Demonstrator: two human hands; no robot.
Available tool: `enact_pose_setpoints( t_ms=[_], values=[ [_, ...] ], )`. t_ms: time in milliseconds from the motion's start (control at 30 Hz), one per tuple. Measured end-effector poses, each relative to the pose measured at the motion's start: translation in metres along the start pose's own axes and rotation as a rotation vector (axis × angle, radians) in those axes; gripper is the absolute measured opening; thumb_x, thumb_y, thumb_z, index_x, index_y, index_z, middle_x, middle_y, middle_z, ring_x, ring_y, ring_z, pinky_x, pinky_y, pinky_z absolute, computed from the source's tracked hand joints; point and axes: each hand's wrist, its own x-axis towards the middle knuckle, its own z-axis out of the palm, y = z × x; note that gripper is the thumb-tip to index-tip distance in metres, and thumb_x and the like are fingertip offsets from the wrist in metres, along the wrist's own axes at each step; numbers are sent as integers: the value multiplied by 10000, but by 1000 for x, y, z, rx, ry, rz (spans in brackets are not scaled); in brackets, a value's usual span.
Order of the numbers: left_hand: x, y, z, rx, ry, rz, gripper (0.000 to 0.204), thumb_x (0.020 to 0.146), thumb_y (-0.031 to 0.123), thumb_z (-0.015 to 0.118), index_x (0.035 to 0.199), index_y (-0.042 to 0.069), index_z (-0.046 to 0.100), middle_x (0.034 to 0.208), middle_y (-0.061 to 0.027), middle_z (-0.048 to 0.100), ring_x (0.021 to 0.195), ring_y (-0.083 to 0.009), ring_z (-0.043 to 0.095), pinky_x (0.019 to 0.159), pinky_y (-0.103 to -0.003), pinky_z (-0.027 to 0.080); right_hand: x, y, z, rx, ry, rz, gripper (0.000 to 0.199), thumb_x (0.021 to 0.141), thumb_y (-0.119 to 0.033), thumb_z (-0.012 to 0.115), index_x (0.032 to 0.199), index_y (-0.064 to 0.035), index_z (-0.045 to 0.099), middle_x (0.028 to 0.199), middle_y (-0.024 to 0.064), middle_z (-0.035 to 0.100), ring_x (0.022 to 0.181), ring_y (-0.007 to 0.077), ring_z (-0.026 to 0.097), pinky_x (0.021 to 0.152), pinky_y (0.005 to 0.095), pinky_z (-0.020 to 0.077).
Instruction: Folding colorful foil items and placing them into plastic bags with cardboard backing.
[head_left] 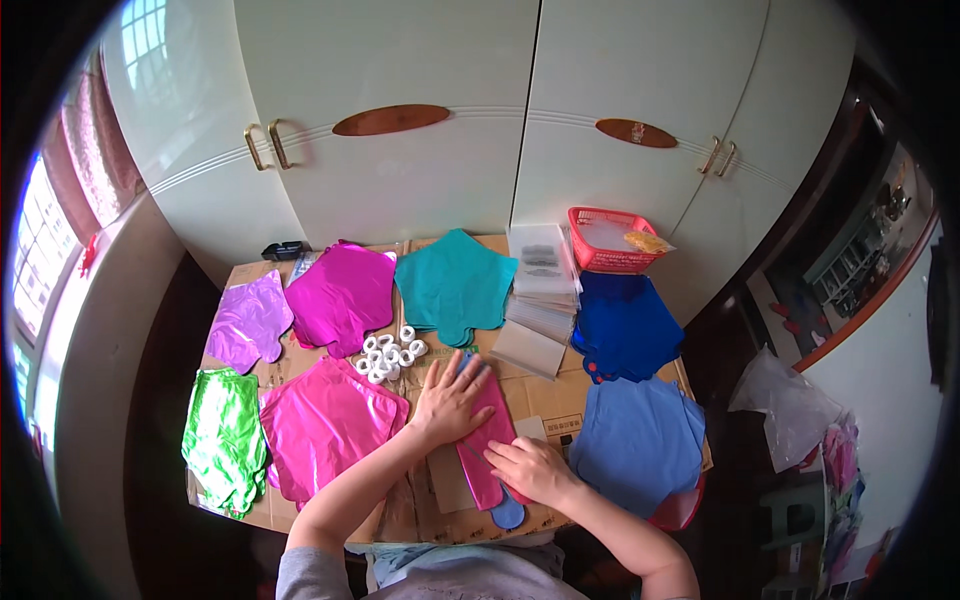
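A long folded strip of pink foil balloon (488,440) lies in front of me, with blue balloon foil (508,514) showing at its near end. My left hand (447,402) rests flat on its far part, fingers spread. Along the strip's right edge, my right hand (527,468) has its fingers together and bent, gripping the near part; its thumb is partly hidden. Just beyond my left hand sits a heap of small white rolls of ribbon or tape (390,354). A pale flat card (452,478) lies partly under the strip.
Flat foil balloons surround the hands: lilac (247,322), magenta (342,296), teal (455,284), green (224,440), pink (332,425), dark blue (628,325) and light blue (640,445). Clear bags (530,345) fan out near a red basket (605,262). Cardboard (410,515) covers the table before white cabinets (390,190).
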Motion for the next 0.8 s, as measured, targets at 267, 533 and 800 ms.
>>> enact_pose_setpoints(
  t_ms=[267, 533, 800],
  values=[
    [-42, 15, -29, -989, 118, -493, 712, 815, 141, 666, 1404, 21, 285, 1380, -221, 315, 1243, -335, 384, 984, -414, 386, -8, -6, 9, -70, 30, 46, 285, 817, -184, 613, 1082, -81, 638, 1159, 35, 596, 1030, 192, 533, 914, 325, 460],
    [-70, 39, -38, -1565, -30, -922, 673, 859, 66, 622, 1413, -19, 248, 1275, -125, 458, 1103, -198, 530, 856, -329, 470, -7, -6, 12, 4, 35, 77, 310, 833, -165, 562, 1127, -80, 610, 1165, 54, 586, 1127, 216, 508, 997, 358, 415],
    [-37, 5, -31, -955, -410, -769, 373, 735, 242, 740, 964, -34, 640, 701, -68, 643, 609, -146, 618, 571, -288, 508, -2, -7, 4, -24, 21, 40, 345, 830, -146, 537, 1164, -85, 597, 1110, 45, 578, 1084, 202, 517, 996, 361, 410]
  ],
)
